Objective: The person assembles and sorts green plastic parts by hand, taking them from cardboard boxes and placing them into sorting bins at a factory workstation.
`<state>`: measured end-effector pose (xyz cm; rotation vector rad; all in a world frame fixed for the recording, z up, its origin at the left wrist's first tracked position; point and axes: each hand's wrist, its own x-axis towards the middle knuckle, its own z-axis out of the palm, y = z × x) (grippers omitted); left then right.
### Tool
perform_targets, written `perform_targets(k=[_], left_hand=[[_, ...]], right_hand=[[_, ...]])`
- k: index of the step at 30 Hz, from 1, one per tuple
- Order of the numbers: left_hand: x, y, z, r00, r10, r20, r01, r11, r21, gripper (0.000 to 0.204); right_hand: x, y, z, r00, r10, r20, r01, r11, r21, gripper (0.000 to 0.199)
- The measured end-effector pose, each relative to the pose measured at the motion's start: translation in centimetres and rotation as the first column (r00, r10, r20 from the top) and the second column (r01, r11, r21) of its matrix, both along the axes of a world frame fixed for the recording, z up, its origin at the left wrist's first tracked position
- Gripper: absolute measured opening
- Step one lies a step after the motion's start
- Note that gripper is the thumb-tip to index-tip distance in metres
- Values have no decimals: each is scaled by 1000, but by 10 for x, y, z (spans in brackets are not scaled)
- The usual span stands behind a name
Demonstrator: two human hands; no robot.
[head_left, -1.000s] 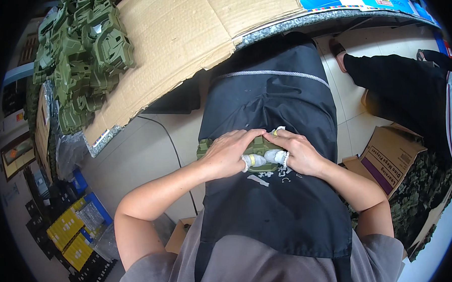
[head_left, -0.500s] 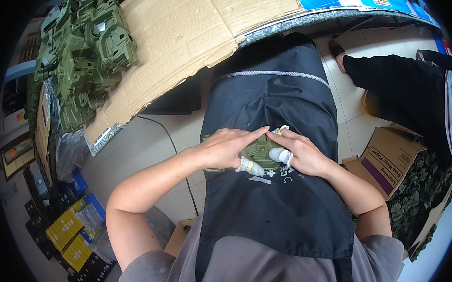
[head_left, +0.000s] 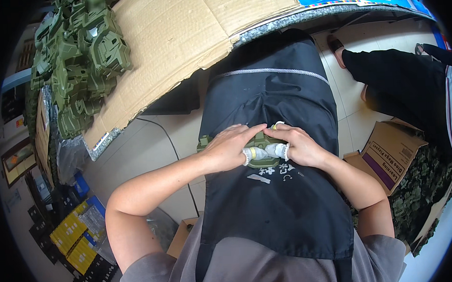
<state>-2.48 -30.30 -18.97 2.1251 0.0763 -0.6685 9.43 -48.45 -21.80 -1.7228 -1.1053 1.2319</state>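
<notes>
At far left, molded olive-green parts (head_left: 81, 61) lie piled on the table (head_left: 171, 32). At centre, the left hand (head_left: 230, 147) grips an olive-green plastic piece (head_left: 259, 141), located at the lap over the black apron (head_left: 279, 209). The right hand (head_left: 301, 147) grips its opposite side; finger contact underneath appears mostly hidden. At right sits an open cardboard carton (head_left: 390, 156).

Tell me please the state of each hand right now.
Left hand: holding the olive-green molded part, covered thumb on it.
Right hand: holding the same part.
</notes>
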Motion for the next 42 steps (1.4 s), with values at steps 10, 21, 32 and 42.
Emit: perform_targets(k=[10,21,32,42], left_hand=[[-24,61,30,951,299,78,-292,952,-95,95],[-46,9,38,846,484,223,-453,874,-175,79],[-27,-6,45,881,288,375,-290,956,-51,53],[-11,1,40,601,654,459,-288,713,-639,83]], right_hand=[[9,-6,-2,987,-102,-127,101,995,-11,47],[-40,60,46,867,-187,462,-69,873,484,65],[10,30,43,963,6,269,-138,868,477,68],[15,20,62,916,-203,-346,390,649,653,64]])
